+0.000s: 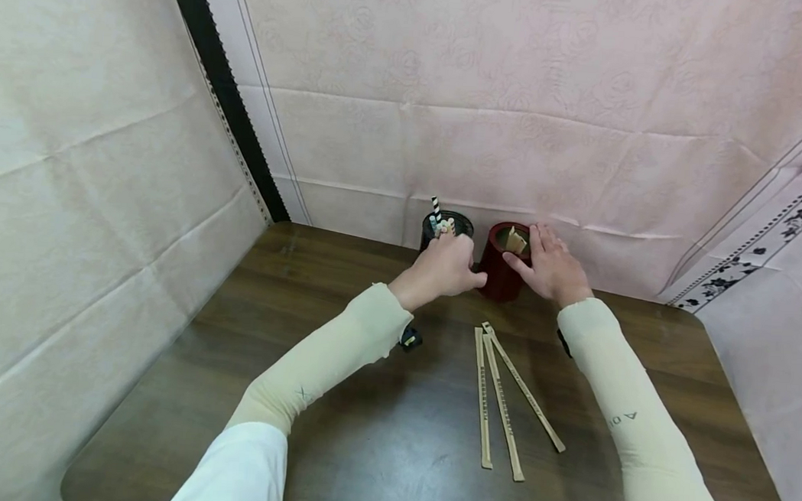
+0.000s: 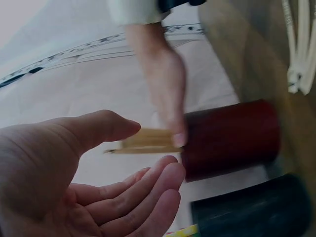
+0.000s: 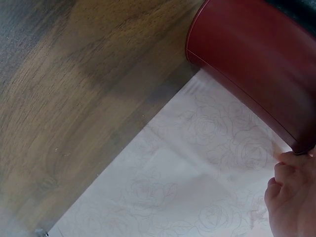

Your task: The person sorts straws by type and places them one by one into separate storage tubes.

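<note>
A dark red cylindrical cup stands near the wall, with several tan paper-wrapped sticks poking out of its mouth. My right hand touches its rim, fingers extended along the right side and thumb at the front. Just left of it is a black cup holding striped straws. My left hand hovers in front of the black cup and hides part of it. In the left wrist view, this hand's thumb and fingers are apart, close to the wrapped sticks, with nothing held.
Three long thin paper-wrapped sticks lie fanned on the brown wooden table. A small dark object shows beside the left sleeve. Pale patterned cloth hangs behind the cups and at both sides.
</note>
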A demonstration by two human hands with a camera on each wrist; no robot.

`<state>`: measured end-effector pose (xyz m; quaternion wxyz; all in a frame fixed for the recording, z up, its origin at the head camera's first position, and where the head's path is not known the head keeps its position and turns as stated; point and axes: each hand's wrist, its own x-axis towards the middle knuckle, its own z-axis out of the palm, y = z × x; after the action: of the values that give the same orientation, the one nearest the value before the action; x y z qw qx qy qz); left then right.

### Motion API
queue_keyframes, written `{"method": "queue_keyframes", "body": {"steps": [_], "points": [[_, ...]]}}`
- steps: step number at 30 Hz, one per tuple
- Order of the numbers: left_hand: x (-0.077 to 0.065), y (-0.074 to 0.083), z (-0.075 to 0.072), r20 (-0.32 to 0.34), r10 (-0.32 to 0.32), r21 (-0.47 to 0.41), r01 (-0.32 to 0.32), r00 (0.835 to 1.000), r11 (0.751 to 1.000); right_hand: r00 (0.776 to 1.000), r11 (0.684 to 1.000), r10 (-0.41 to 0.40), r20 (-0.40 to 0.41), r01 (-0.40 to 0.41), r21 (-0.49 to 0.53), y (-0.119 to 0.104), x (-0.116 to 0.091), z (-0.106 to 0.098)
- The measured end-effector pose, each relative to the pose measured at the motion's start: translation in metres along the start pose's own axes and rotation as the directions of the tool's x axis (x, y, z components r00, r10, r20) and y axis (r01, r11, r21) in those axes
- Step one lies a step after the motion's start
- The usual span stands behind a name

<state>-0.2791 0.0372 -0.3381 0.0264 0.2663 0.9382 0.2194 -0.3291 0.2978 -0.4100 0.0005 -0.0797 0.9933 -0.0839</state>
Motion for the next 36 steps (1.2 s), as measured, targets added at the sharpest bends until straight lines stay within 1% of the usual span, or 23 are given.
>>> {"method": "queue_keyframes", "body": {"steps": [2, 7, 12, 17, 20, 24, 25, 28, 31, 32, 35, 36], "points": [[-0.001, -0.004, 0.012, 0.023, -0.011, -0.006, 0.011, 1.000, 1.000, 1.000, 1.000, 0.000, -0.002, 0.000, 0.004, 0.000, -0.001, 0.000], [-0.003, -0.009, 0.041, 0.053, -0.027, 0.007, 0.027, 0.998, 1.000, 1.000, 1.000, 0.000, -0.005, 0.000, 0.008, 0.001, -0.001, 0.000], [-0.005, -0.012, 0.068, 0.120, -0.061, 0.002, 0.061, 0.991, 0.998, 1.000, 1.000, 0.002, 0.000, -0.002, 0.012, 0.001, -0.001, 0.000], [-0.006, -0.014, 0.091, 0.153, -0.071, 0.025, 0.068, 0.986, 0.997, 1.000, 1.000, 0.001, -0.001, -0.001, 0.008, 0.001, -0.001, 0.000], [-0.006, -0.016, 0.102, 0.173, -0.084, 0.015, 0.083, 0.981, 0.996, 1.000, 1.000, 0.000, -0.004, 0.000, 0.008, 0.000, -0.001, 0.000], [-0.006, -0.019, 0.116, 0.211, -0.112, -0.025, 0.119, 0.971, 0.993, 1.000, 1.000, -0.005, -0.005, 0.005, 0.010, 0.000, -0.001, 0.000], [0.000, -0.027, 0.131, 0.205, -0.117, -0.025, 0.125, 0.972, 0.992, 1.000, 1.000, -0.006, -0.005, 0.006, 0.009, 0.000, -0.001, 0.001], [0.006, -0.031, 0.146, 0.246, -0.142, -0.056, 0.161, 0.959, 0.985, 1.000, 1.000, -0.005, -0.003, 0.005, 0.006, 0.001, -0.001, 0.001], [0.018, -0.042, 0.172, 0.249, -0.164, -0.053, 0.182, 0.955, 0.982, 1.000, 1.000, -0.004, -0.005, 0.005, 0.006, 0.002, -0.001, 0.002], [0.017, -0.040, 0.170, 0.265, -0.171, -0.062, 0.193, 0.949, 0.979, 1.000, 1.000, -0.006, -0.008, 0.006, 0.008, 0.001, -0.001, 0.002], [0.028, -0.049, 0.193, 0.246, -0.183, -0.037, 0.198, 0.952, 0.980, 1.000, 1.000, -0.009, -0.013, 0.009, 0.008, 0.001, -0.001, 0.001], [0.030, -0.050, 0.197, 0.247, -0.188, -0.030, 0.202, 0.951, 0.979, 1.000, 1.000, -0.009, -0.013, 0.010, 0.007, 0.001, -0.001, 0.001]]}}
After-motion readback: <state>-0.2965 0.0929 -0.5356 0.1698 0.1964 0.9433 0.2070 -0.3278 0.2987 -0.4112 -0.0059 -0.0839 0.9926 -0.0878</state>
